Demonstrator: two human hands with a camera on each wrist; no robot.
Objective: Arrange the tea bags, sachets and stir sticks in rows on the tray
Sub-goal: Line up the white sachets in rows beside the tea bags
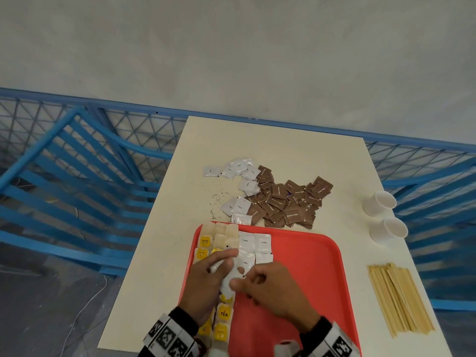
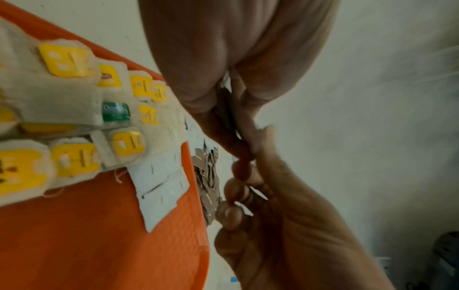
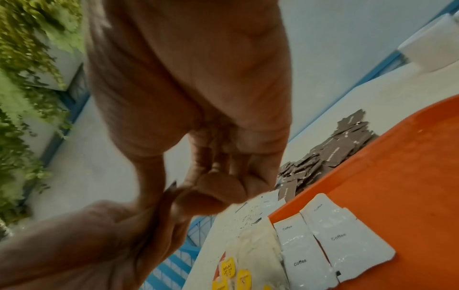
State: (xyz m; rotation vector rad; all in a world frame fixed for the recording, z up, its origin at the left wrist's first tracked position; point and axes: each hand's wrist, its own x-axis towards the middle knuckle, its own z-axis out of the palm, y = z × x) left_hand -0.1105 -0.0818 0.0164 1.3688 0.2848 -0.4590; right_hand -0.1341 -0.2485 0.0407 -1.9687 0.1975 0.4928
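A red tray lies at the table's near edge. Tea bags with yellow tags fill its left columns, also seen as tea bags. Beside them lie rows of white coffee sachets, shown closer as coffee sachets. Over the tray's left part, my left hand holds a small stack of white sachets. My right hand pinches the stack's right edge. Loose white sachets and brown sugar sachets lie heaped beyond the tray. Wooden stir sticks lie in a bundle to the right.
Two white paper cups stand at the table's right edge. Spilled tea crumbs speckle the cream table left of the heap. A blue mesh fence and a blue slatted chair stand behind and to the left.
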